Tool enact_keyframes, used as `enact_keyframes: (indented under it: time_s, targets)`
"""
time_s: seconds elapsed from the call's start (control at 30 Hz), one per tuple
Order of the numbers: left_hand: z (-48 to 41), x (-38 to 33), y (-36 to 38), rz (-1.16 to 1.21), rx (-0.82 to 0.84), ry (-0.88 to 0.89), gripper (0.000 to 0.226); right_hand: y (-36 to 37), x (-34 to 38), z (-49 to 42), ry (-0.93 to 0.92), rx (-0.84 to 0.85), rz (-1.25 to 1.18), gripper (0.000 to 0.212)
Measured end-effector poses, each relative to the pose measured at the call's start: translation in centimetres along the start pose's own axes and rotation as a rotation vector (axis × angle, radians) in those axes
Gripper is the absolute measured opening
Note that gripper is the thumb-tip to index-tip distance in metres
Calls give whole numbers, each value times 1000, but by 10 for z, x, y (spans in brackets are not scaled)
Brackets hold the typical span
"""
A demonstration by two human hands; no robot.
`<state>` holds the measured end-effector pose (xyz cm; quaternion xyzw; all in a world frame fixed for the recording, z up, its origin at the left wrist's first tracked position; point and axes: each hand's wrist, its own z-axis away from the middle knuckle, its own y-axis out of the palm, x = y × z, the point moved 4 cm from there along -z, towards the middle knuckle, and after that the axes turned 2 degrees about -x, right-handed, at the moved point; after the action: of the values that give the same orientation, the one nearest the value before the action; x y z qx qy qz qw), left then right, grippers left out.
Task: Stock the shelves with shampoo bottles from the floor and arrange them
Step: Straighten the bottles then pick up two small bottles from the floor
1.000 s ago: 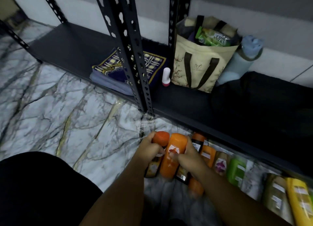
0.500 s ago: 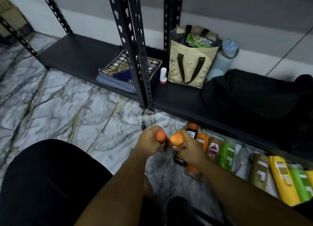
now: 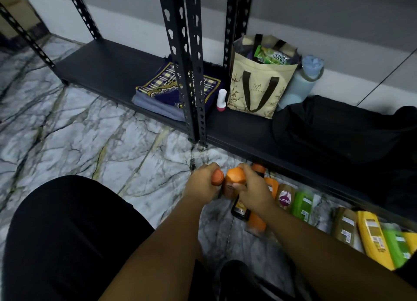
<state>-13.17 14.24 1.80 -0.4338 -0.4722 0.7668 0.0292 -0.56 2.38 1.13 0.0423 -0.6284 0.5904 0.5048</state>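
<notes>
My left hand (image 3: 202, 183) grips a bottle with an orange-red cap (image 3: 217, 177), lifted off the marble floor. Beside it my right hand (image 3: 253, 191) holds an orange shampoo bottle (image 3: 234, 180), cap end toward me. The two bottles touch each other. More shampoo bottles lie in a row on the floor to the right: a dark one (image 3: 240, 208), an orange one (image 3: 256, 221), a brown Sunsilk one (image 3: 284, 198), green (image 3: 302, 202) and yellow (image 3: 373, 239) ones. The black bottom shelf (image 3: 108, 68) runs behind them.
On the shelf sit a folded patterned cloth (image 3: 167, 91), a small white-and-pink bottle (image 3: 221, 100), a beige tote bag (image 3: 259, 84), a pale blue flask (image 3: 301, 82) and a black bag (image 3: 338, 129). Perforated black uprights (image 3: 187, 64) stand ahead. My black-clothed knee (image 3: 67, 233) fills the lower left.
Both hands have lifted their bottles off the floor and tipped them upright, caps toward me. My view has pulled back, showing more of the row on the right.
</notes>
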Motion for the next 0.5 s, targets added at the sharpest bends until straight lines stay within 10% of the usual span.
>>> enact_keyframes:
  time_s: [0.5]
  targets:
    - [2,-7,-14,50,-13,-40,29,-4,8,9,15,18,-103,44]
